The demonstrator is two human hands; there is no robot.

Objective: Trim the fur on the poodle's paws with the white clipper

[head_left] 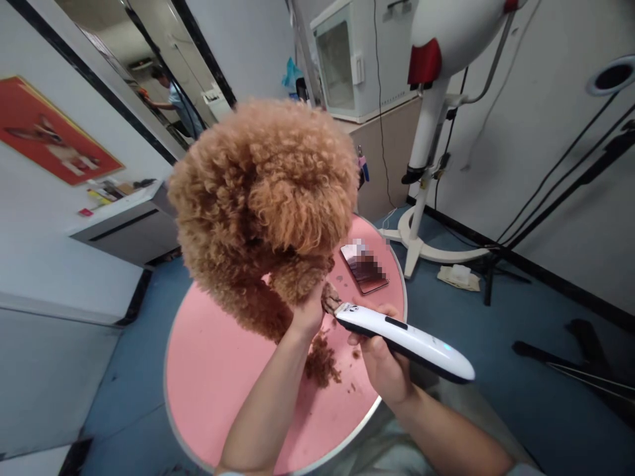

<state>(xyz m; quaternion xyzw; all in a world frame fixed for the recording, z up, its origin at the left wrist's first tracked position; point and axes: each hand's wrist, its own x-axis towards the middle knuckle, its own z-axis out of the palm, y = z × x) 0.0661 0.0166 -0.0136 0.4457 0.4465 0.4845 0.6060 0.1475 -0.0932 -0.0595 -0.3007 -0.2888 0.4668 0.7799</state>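
Left fingers point(312, 307) grip a paw point(329, 296), right fingers point(380, 349) hold the clipper point(409, 338); if the dog point(268, 172) jerks, it could get nicked

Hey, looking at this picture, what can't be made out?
In the head view:
Screen of the phone: pixelated.
Eyes of the dog: lost in curly fur.
Left hand, some fingers: behind the dog's leg.
Clippers, lettering: too small.
White-and-red machine: cut by top edge.
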